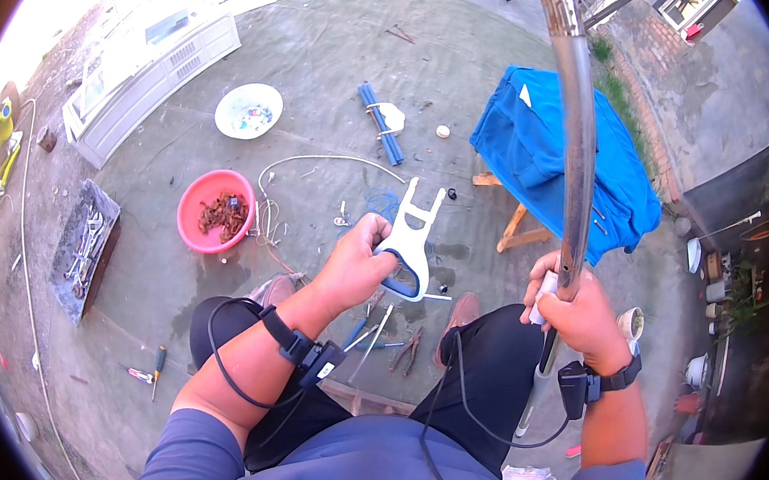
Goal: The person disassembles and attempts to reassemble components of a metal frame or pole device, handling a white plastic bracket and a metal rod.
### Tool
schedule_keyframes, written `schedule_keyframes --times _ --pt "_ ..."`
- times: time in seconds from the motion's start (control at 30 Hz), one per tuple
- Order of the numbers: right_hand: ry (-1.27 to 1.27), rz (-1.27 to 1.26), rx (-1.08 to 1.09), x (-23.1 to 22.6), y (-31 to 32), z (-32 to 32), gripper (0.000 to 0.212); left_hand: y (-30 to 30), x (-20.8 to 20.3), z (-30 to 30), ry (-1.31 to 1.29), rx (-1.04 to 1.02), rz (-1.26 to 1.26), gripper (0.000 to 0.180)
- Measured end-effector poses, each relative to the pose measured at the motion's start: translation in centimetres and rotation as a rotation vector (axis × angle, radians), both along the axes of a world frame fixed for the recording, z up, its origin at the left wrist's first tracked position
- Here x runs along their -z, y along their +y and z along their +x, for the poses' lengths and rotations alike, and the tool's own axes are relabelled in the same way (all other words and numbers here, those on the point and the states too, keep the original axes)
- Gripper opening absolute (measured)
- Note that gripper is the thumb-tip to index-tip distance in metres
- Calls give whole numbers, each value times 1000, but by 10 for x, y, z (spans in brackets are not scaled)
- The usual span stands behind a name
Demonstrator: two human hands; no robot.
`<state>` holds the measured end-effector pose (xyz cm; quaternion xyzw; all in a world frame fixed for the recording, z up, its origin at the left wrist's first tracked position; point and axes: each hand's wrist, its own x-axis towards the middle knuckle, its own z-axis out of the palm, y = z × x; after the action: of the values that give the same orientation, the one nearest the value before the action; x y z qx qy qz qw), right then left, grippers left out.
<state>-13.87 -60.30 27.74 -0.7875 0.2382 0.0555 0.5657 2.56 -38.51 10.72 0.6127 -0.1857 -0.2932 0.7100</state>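
My left hand (352, 260) is closed round a white plastic handle (409, 241). Two prongs point away from me at its far end, and a blue-lined loop forms its near end. On the right, my right hand (588, 317) grips a long, curved metal tube (578, 157), which stands up past the blue cloth. A small white piece (544, 298) is also held in that hand, against the tube; its kind is unclear. Pliers (406, 349) and several thin tools lie on the ground between my feet.
A pink basin (185, 212) with brown bits and a white bowl (230, 125) stand at the left. Farther left is a tool tray (95, 283). Bundled blue tubes (371, 109) lie ahead. Blue cloth (531, 115) covers a wooden-legged stand at right. A screwdriver (160, 362) lies near left.
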Motion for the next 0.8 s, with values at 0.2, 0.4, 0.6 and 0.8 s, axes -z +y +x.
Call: schedule_keyframes --times 0.2,0.4,0.6,0.8 --pt "68 12 -23 5 10 4 25 1 -16 -3 313 55 -239 25" --pt "159 46 -103 5 14 20 29 4 -15 -3 439 84 -320 26" --pt "207 95 -144 18 6 31 30 5 -15 -4 522 93 -340 29" --pt "238 106 -145 31 -1 39 28 4 -20 -2 530 84 -303 28"
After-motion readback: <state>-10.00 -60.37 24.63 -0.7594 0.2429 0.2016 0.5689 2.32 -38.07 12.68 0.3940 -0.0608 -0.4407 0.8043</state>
